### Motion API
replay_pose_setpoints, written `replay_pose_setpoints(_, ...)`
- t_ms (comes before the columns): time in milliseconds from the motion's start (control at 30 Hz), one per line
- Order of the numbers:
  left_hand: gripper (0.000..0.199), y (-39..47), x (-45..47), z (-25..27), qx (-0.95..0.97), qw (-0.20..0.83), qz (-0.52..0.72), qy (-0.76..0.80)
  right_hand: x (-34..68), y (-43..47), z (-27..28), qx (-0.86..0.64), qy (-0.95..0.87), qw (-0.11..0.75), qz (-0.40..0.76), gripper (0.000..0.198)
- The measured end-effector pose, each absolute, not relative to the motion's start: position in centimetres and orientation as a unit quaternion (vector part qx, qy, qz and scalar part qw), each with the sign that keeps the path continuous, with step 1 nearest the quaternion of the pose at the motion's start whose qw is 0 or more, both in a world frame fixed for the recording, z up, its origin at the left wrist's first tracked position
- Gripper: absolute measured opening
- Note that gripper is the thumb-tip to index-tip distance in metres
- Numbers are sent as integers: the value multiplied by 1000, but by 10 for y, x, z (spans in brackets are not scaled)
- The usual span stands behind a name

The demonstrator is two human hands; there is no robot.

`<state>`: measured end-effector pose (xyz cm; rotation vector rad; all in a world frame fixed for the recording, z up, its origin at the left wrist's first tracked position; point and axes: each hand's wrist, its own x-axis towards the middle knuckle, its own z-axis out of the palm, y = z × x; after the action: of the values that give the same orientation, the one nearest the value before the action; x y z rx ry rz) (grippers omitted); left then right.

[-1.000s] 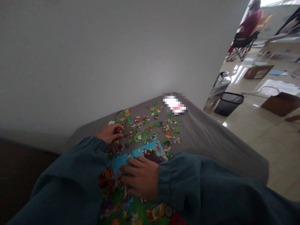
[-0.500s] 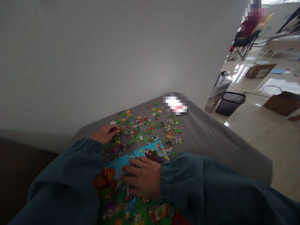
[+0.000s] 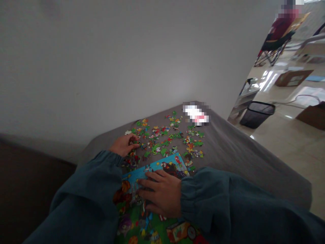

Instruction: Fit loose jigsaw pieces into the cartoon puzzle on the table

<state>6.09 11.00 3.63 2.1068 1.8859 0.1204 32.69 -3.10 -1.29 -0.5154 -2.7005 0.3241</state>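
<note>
Fingers [image 3: 134, 136] of the left hand [image 3: 122, 145] are forming a loose curl, thumb and index tip standing only a narrow gap apart; small puzzle pieces [image 3: 155, 149] are showing in and around that gap, but whether one is being pinched I cannot tell. Fingers [image 3: 149, 185] of the right hand [image 3: 165, 195] are lying moderately spread and nearly straight on a printed picture board [image 3: 152, 223], tips aiming leftward, gripping nothing. The board is spreading out beneath them, showing a blue band beyond the fingertips, an orange-brown figure to their left, and a wheeled cart on green nearer the wearer. Its far edge is slanting away toward the right, reaching a corner beyond the right hand, and the blue top is facing away from the wearer. Its near end is running out of view and sleeves [image 3: 243, 200] are covering its sides, so the long axis is not showing clearly. Loose pieces, mostly green with red, yellow and white patches, are lying scattered beyond the right fingers and rightward of the left ones, on grey cloth [image 3: 236, 152], pointing various ways.
</note>
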Motion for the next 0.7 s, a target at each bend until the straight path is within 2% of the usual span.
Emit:
replay_pose_setpoints(167, 34, 75, 67, 79, 711, 211, 154, 652, 327, -29, -3, -188, -944, 193, 191, 37)
replay_pose_setpoints(233, 39, 46, 77, 92, 710, 257, 195, 627, 327, -27, 5, -242, -897, 242, 278, 38)
replay_pose_setpoints(333, 42, 0, 102, 93, 696, 333, 235, 591, 329, -22, 16, -357, -752, 359, 422, 37)
replay_pose_setpoints(433, 46, -28, 124, 76, 660, 387, 290, 575, 331, -15, 20, -320, -677, 408, 522, 32)
replay_pose_setpoints(533, 53, -34, 135, 61, 631, 435, 322, 557, 333, -7, 18, -269, -661, 415, 565, 23)
replay_pose_setpoints(700, 61, -30, 141, 53, 619, 448, 351, 541, 335, 0, 17, -301, -628, 420, 583, 22)
